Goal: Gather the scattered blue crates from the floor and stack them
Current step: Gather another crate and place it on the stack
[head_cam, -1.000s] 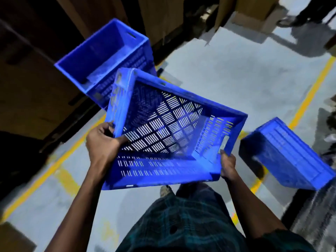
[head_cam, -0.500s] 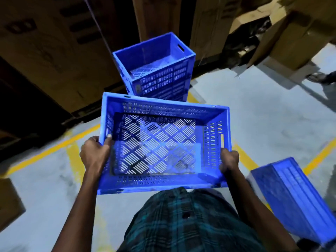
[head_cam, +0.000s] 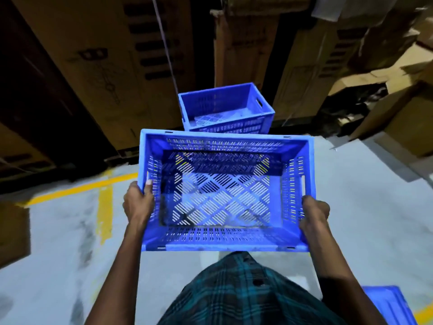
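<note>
I carry an empty blue slotted crate (head_cam: pixel 225 191) level and open side up in front of my waist. My left hand (head_cam: pixel 138 205) grips its left wall, thumb over the rim. My right hand (head_cam: pixel 314 214) grips its right wall below the handle slot. Just beyond it a second blue crate (head_cam: pixel 226 109) stands upright on the floor by the cardboard boxes; it appears to sit on another crate, though its lower part is hidden. The corner of a third blue crate (head_cam: pixel 389 306) lies on the floor at the bottom right.
Tall cardboard boxes (head_cam: pixel 105 55) line the far side, with crumpled ones (head_cam: pixel 386 95) piled at the right. Yellow lines (head_cam: pixel 82 188) mark the grey floor (head_cam: pixel 46 266). A brown carton edge (head_cam: pixel 14 231) sits at the left.
I have turned and stepped toward the standing crate, which is now straight ahead and closer. The carried crate went from tilted to level. The crate at my right slid to the bottom corner.
</note>
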Demonstrator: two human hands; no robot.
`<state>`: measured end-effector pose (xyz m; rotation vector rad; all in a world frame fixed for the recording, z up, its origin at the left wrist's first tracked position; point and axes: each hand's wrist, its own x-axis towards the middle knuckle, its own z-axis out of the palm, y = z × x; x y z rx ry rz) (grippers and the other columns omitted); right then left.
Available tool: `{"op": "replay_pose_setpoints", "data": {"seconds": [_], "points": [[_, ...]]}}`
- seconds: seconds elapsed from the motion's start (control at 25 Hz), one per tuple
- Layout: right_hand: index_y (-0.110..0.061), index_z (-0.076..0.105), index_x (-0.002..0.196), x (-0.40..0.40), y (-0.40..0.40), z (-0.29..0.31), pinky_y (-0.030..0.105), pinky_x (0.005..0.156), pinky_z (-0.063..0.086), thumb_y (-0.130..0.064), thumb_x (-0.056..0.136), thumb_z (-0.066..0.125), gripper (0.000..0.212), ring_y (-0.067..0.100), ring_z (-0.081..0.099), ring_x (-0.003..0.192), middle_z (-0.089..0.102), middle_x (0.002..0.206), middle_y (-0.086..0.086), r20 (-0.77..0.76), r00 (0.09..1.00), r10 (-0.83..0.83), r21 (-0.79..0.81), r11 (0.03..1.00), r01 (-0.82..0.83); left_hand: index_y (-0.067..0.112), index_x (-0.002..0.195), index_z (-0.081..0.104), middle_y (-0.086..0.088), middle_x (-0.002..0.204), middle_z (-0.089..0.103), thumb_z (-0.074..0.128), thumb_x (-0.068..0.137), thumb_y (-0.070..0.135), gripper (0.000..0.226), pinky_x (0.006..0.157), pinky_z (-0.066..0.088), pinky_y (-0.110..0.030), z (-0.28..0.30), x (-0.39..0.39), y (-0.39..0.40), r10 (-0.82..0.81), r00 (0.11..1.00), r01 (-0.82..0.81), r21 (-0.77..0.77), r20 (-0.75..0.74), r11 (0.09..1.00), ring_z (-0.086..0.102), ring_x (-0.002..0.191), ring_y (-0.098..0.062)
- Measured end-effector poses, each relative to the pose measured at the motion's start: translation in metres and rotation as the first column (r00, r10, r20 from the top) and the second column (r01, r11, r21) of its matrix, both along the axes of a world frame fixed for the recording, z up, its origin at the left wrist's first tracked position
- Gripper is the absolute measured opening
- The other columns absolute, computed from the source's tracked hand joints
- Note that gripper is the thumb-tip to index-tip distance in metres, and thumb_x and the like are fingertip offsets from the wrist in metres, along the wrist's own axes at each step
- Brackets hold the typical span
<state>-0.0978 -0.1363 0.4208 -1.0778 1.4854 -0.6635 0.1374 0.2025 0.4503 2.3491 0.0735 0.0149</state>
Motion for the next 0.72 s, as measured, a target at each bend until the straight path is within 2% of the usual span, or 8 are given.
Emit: {"op": "replay_pose_setpoints", "data": {"seconds": [0.08,0.2,0.44,0.6,0.72], "points": [[0.005,0.061,0.084,0.01,-0.038,0.009,0.041,0.061,0.052,-0.019,0.066,0.055,0.031,0.023,0.055,0.062,0.056,0.068,0.007,-0.005,0.999,0.045,-0.004,0.999,-0.045,0.002,0.096,0.055,-0.033,0.097,0.064,0.05,0.099,0.04,0.038,0.076,0.044,-0.046,-0.004,-0.006,-0.023,0.036,0.999,-0.034,-0.068,0.02,0.997,0.06,0.094,-0.051],[-0.006,0.06,0.075,0.026,-0.081,0.022,0.051,0.079,0.058,-0.03,0.065,0.059,0.027,0.028,0.063,0.069,0.063,0.064,0.003,-0.019,0.996,0.092,-0.055,0.994,-0.093,0.001,0.097,0.057,-0.033,0.096,0.064,0.049,0.098,0.042,0.041,0.077,0.046,-0.048,-0.01,-0.014,-0.049,0.116,0.992,-0.109,-0.126,0.046,0.986,0.06,0.092,-0.051],[-0.012,0.06,0.079,0.076,-0.146,0.024,0.054,0.089,0.054,-0.033,0.07,0.058,0.022,0.039,0.067,0.09,0.064,0.065,0.004,-0.032,0.978,0.205,-0.117,0.971,-0.208,0.005,0.094,0.058,-0.03,0.089,0.065,0.042,0.088,0.052,0.05,0.075,0.048,-0.049,-0.005,-0.002,-0.096,0.232,0.966,-0.202,-0.233,0.111,0.951,0.06,0.083,-0.05],[-0.013,0.057,0.079,0.138,-0.186,0.025,0.054,0.086,0.055,-0.031,0.074,0.056,0.019,0.038,0.066,0.087,0.065,0.067,0.006,-0.067,0.971,0.228,-0.15,0.96,-0.236,0.005,0.091,0.059,-0.029,0.088,0.065,0.047,0.093,0.047,0.044,0.076,0.049,-0.05,-0.005,0.049,-0.133,0.276,0.957,-0.248,-0.243,0.091,0.938,0.061,0.083,-0.049],[-0.01,0.057,0.083,0.197,-0.207,0.042,0.048,0.081,0.055,-0.027,0.076,0.055,0.018,0.035,0.066,0.083,0.064,0.07,0.006,-0.09,0.97,0.227,-0.195,0.951,-0.241,0.005,0.092,0.06,-0.029,0.09,0.065,0.051,0.096,0.042,0.038,0.079,0.049,-0.05,-0.01,0.099,-0.162,0.305,0.951,-0.283,-0.252,0.048,0.925,0.061,0.087,-0.048]]}}
